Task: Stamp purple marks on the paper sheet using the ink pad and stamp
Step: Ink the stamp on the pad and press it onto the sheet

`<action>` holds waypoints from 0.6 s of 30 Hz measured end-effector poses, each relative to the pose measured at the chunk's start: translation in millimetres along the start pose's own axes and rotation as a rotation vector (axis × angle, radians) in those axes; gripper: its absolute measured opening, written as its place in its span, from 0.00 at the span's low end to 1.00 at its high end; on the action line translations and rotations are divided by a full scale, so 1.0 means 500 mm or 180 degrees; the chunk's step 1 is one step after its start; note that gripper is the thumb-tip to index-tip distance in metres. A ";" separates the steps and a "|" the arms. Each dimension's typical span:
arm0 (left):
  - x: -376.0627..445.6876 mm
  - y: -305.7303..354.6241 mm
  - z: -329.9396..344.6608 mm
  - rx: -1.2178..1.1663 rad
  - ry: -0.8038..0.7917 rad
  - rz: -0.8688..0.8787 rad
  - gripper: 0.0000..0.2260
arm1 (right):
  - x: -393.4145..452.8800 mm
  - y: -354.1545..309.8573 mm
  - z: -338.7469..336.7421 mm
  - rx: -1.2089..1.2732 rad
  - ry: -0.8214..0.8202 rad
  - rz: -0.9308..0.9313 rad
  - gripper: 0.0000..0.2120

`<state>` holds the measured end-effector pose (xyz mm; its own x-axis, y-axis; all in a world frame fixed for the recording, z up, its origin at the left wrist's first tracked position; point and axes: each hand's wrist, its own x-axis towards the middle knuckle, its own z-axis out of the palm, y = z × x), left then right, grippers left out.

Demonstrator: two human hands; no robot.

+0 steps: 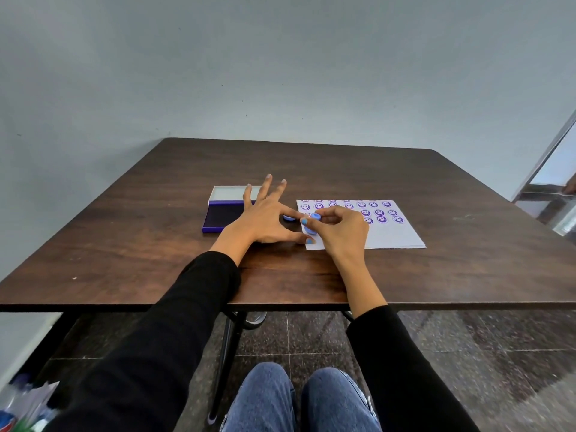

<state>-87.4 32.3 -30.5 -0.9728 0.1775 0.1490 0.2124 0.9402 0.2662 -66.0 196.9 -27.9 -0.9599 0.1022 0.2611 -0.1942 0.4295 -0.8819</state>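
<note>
Dark wooden table [124, 244] (grey wall [218, 73] behind) bears stamped paper sheet [392, 235].

Table [156, 244]: dark brown wood grain. Sheet [389, 235]: white, rows of purple smiley-face circle marks [379, 212] across its 12 o'clock half; 6 o'clock half plain. Ink pad [226, 215]: dark purple ink, purple case, open lid [227, 192] white inside at 12 o'clock. Stamp [313, 224]: light blue. Small cap [288, 217] at 9 o'clock of stamp: light blue with dark top. Nails [309, 241]: blue. Sleeves [174, 332]: black. Jeans [265, 397]: blue denim. Wall [280, 63]: pale grey-blue. Floor [467, 344]: dark speckled tiles, light grout lines.
</note>
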 end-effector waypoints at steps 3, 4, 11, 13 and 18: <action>0.000 -0.001 0.001 -0.0025 -0.0004 -0.0001 0.27 | 0.000 0.002 0.001 -0.0044 0.0003 -0.0004 0.12; 0.000 -0.001 0.002 -0.0028 -0.0004 0.0004 0.28 | 0.000 0.002 0.002 -0.0062 -0.0004 -0.0011 0.11; 0.006 -0.007 0.005 0.0011 -0.0003 0.0012 0.28 | -0.003 0.002 0.006 -0.0187 -0.0072 -0.0105 0.09; 0.007 -0.008 0.006 0.0002 -0.0004 0.0007 0.28 | -0.002 0.002 0.005 -0.0221 -0.0100 -0.0129 0.09; 0.007 -0.008 0.006 -0.0019 -0.0002 0.0013 0.28 | -0.002 0.000 0.004 -0.0208 -0.0167 -0.0159 0.09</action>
<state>-92.0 29.8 -33.9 -0.9720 0.1815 0.1494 0.2168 0.9378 0.2713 -65.6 195.1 -28.8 -0.9590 0.0327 0.2815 -0.2299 0.4908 -0.8404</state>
